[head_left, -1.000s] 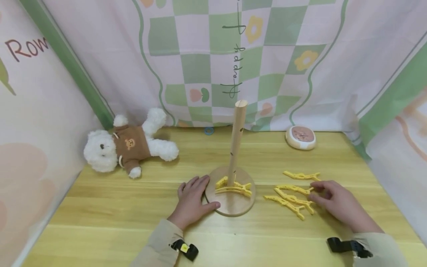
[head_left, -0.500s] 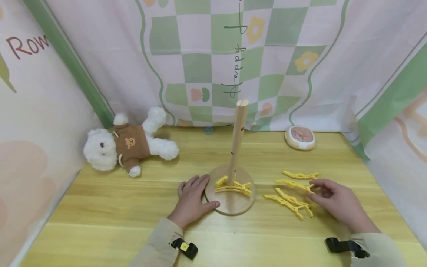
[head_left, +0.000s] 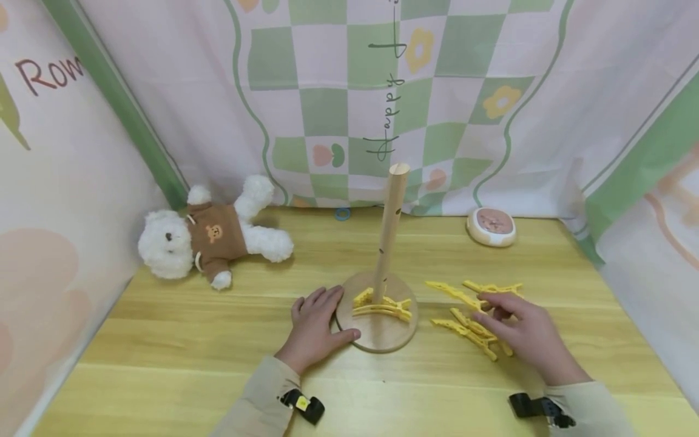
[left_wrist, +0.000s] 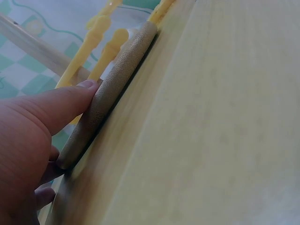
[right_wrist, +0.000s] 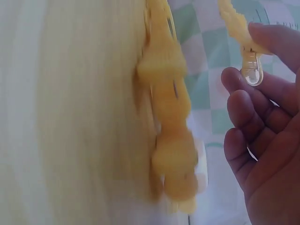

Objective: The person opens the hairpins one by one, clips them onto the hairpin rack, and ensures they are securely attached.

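Note:
A wooden stand (head_left: 384,243) with a round base and an upright post with holes stands mid-table. My left hand (head_left: 317,334) holds the base's left rim, the thumb lying over its top in the left wrist view. Two yellow clips (head_left: 382,309) lie on the base about the post. My right hand (head_left: 521,334) pinches one yellow alligator hair clip (head_left: 450,292) between thumb and index finger, its jagged end pointing left; its clear-looking end shows in the right wrist view. Below it lie similar clips (head_left: 464,334), partly behind the hand, and another clip (head_left: 508,287) lies behind.
A white plush bear (head_left: 218,237) in a brown top lies on its back at the left. A blue ring (head_left: 342,213) lies at the back edge, near the checked curtain (head_left: 322,112). At the back right sits a white rounded device (head_left: 491,227) with a pinkish face.
My right hand has taken a clip from the group and moved left with it, off its place among the others. My left hand stays on the base.

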Demonstrator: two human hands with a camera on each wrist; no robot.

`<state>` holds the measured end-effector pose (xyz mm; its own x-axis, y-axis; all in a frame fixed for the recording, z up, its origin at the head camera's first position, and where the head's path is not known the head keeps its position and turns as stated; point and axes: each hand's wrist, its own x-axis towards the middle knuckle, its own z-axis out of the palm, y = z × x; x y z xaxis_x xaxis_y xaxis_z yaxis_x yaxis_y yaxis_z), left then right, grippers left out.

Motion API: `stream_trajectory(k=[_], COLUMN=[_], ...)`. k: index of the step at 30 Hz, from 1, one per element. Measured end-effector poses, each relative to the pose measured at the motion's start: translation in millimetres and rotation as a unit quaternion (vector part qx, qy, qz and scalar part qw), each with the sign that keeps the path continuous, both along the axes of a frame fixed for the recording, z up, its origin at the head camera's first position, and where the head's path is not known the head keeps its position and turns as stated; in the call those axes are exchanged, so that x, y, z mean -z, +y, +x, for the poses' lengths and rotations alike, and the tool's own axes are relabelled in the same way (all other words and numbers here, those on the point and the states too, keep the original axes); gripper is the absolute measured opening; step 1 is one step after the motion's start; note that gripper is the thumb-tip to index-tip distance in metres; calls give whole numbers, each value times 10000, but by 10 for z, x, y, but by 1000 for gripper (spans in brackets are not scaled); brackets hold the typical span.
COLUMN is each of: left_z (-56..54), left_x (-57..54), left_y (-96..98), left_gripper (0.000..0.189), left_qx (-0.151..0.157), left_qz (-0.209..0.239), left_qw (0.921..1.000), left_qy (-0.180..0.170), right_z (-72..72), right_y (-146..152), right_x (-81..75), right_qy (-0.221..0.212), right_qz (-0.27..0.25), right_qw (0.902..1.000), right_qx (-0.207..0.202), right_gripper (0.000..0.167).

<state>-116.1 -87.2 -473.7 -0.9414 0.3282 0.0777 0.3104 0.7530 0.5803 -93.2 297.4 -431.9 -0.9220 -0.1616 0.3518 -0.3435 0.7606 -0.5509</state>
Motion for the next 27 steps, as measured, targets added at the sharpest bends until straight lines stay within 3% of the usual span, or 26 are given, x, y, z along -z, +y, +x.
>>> stream_trajectory(k=[9, 27], left_z=[-1, 12], left_x=[4, -37], left_y=[-3, 0], left_gripper=[92, 92], left_qx=[5, 25], left_qz=[11, -17], left_qw=[10000, 10000], left_qy=[7, -72], right_z=[-23, -99], right_y=[-250, -602], right_x=[35, 43], right_qy=[357, 341], right_qz=[40, -2], right_qw=[9980, 9959], right_qx=[-527, -844], right_gripper=[25, 23])
